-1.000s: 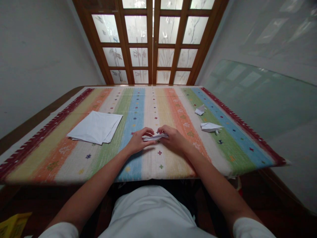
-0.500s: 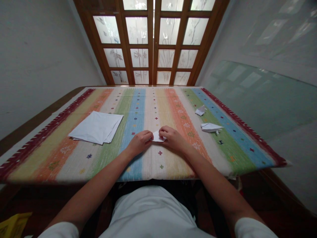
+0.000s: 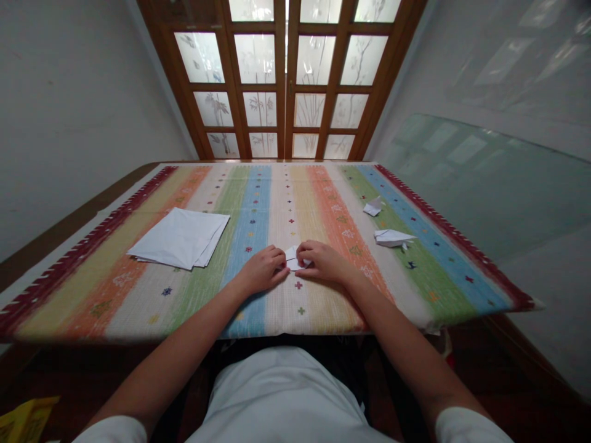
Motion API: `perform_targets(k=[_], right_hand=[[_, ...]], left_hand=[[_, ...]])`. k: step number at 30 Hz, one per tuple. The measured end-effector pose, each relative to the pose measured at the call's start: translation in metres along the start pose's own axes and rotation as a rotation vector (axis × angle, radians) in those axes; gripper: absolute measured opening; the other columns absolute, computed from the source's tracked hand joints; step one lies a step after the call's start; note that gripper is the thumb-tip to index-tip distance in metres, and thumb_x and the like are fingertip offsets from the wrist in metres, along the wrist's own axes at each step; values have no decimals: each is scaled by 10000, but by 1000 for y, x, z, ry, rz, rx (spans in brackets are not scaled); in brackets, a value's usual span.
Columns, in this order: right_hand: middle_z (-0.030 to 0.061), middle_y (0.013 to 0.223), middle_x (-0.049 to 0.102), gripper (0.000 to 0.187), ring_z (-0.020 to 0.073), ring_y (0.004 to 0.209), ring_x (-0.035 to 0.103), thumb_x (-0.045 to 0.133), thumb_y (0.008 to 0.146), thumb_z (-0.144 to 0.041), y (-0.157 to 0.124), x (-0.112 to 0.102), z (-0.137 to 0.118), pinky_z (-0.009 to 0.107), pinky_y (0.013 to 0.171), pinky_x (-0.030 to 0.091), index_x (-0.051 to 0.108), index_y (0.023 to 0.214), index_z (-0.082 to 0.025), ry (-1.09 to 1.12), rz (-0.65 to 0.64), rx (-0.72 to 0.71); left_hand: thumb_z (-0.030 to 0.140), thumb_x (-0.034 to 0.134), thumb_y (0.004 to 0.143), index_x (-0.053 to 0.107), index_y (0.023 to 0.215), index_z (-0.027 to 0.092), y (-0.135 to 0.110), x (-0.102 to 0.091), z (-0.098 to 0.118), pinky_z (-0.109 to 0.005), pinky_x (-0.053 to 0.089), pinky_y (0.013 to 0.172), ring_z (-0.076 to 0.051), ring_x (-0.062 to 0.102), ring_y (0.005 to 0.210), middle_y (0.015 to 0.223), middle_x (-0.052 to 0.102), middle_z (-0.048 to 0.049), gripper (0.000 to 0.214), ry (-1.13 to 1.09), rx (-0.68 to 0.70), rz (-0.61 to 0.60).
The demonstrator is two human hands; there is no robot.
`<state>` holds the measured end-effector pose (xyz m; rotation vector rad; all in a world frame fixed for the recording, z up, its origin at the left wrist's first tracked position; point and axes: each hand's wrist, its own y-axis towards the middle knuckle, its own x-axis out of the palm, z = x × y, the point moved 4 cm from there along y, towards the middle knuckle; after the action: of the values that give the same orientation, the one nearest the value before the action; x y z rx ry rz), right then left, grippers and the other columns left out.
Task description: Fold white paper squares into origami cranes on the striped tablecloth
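Between my two hands, low over the striped tablecloth, is a small folded piece of white paper [image 3: 292,257]. My left hand [image 3: 266,268] pinches its left side with curled fingers. On the right side my right hand [image 3: 319,261] grips it between thumb and fingers. A dark line, like a fold or gap, crosses the paper near the left fingertips. My fingers cover both ends of it, so its full shape is hidden.
A stack of white paper sheets [image 3: 180,239] lies to the left on the striped tablecloth [image 3: 302,314]. Two small folded paper figures, one nearer [image 3: 392,237] and one farther [image 3: 373,207], sit on the right. Beyond the table stands a wooden door with glass panes [image 3: 286,86].
Both hands have shifted slightly nearer to me, with the thumbs now showing lower. The paper between them looks reshaped, and a dark line shows on it.
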<state>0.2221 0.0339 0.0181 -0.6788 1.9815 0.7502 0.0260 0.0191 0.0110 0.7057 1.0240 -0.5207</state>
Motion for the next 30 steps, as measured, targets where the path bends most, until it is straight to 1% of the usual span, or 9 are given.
perform_targets(k=[5,9,14,16,20,24,26,28,30], right_hand=[[92,1020,743,163,220,899,656,856,896,-290,0,-1,1,325,813,469,746,825,-193,18,4,6],[102,1010,764,146,232,923,679,789,953,-279,0,-1,4,337,835,484,769,832,-200,41,26,-1],[75,884,735,151,217,824,651,749,992,-317,1,0,9,316,758,449,751,914,-187,-1,62,79],[71,908,735,125,207,818,643,743,995,-301,1,-1,10,308,751,441,741,942,-189,-17,84,102],[80,1030,728,51,195,867,650,729,993,-238,2,0,11,301,785,460,734,966,-195,-17,123,104],[73,1048,715,35,191,872,659,741,985,-225,5,4,15,305,799,487,734,958,-203,0,113,130],[86,1095,721,17,208,938,675,743,982,-212,6,6,16,329,852,514,736,969,-205,12,124,125],[120,1228,722,19,247,1101,673,747,977,-192,8,6,16,388,971,527,738,982,-209,13,151,94],[145,1370,701,37,280,1244,634,748,974,-177,9,6,16,457,1079,506,740,976,-213,13,156,60]], left_hand=[[220,583,1018,686,920,168,-1,4,-1,-366,538,894,-248,677,955,989,714,-115,152,-22,-47,-14],[278,625,1019,700,937,169,-2,5,-1,-341,540,841,-219,674,872,968,713,-96,155,-82,-65,-14],[238,590,1038,723,953,175,-1,5,-6,-343,550,872,-218,692,901,967,726,-92,171,-94,-79,18],[223,579,1045,734,983,175,0,6,-8,-348,557,881,-222,699,911,972,736,-95,174,-87,-86,25],[196,575,1049,753,1043,177,1,7,-10,-366,568,909,-231,712,948,1016,763,-107,179,-113,-100,55],[165,575,1042,770,1077,185,1,7,-12,-366,573,930,-220,716,972,1067,761,-104,200,-148,-105,81],[166,584,1038,778,1072,186,0,6,-12,-364,573,933,-215,713,978,1088,749,-101,199,-147,-114,98],[156,611,1015,788,1048,189,0,6,-13,-372,573,950,-221,709,994,1077,741,-96,182,-140,-126,107],[137,630,990,796,1023,191,1,6,-13,-388,572,978,-232,707,1012,1042,743,-92,178,-134,-135,102]])
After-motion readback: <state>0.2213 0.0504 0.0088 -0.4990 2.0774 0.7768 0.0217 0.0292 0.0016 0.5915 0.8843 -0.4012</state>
